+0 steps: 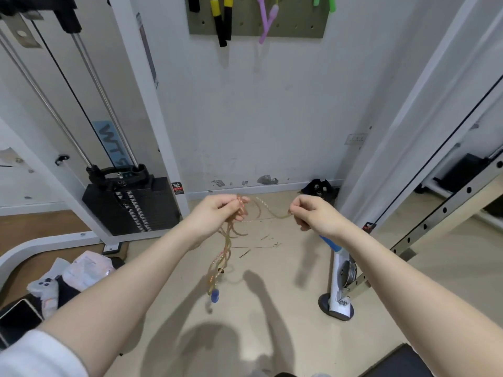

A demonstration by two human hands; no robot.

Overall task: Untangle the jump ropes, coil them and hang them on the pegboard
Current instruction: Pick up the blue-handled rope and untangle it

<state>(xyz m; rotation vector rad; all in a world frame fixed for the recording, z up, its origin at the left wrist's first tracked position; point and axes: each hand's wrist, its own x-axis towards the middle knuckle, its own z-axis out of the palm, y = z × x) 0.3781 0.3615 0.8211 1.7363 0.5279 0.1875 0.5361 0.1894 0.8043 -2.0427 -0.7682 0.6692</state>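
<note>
Below the pegboard (255, 29), where three ropes already hang, the left hand (215, 213) grips loose coils of a clear jump rope (226, 248) while the right hand (313, 213) pinches its free strand; coiling looks unfinished, hanging remains.

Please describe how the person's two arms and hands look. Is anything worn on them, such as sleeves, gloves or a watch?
Both forearms are bare. The left hand and the right hand wear no gloves, and no rings, watch or bracelet can be seen. Only the left arm shows clothing: a white sleeve, pushed up near the elbow at the lower left corner. The right arm is bare as far as the picture shows it.
</note>
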